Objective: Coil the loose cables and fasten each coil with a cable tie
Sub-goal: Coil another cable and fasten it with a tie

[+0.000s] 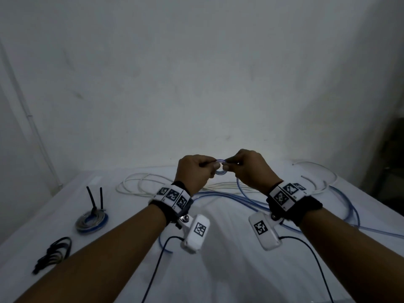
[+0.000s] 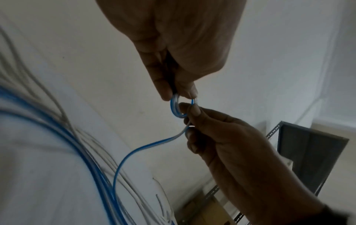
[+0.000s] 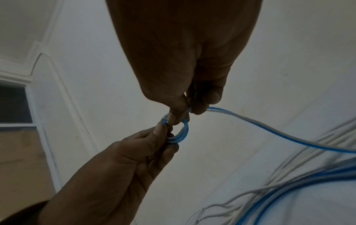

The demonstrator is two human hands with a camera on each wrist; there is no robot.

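I hold a small tight coil [image 1: 220, 169] of blue-and-white cable up above the table, between both hands. My left hand [image 1: 212, 166] pinches the coil's left side with thumb and fingers curled. My right hand [image 1: 228, 164] pinches its right side. In the left wrist view the coil [image 2: 175, 106] sits under the left fingertips [image 2: 165, 91]. In the right wrist view the cable's free length [image 3: 269, 129] trails from the right hand [image 3: 185, 111] down to the loose blue cable [image 1: 240, 199] on the table.
A finished coil [image 1: 91, 219] with two black tie tails sticking up lies at the table's left. A black bundle [image 1: 54, 251] lies nearer the front left. Loose white cable [image 1: 150, 182] spreads behind the hands. White cloth [image 1: 218, 270] covers the table. A metal rack [image 2: 308, 152] stands to the right.
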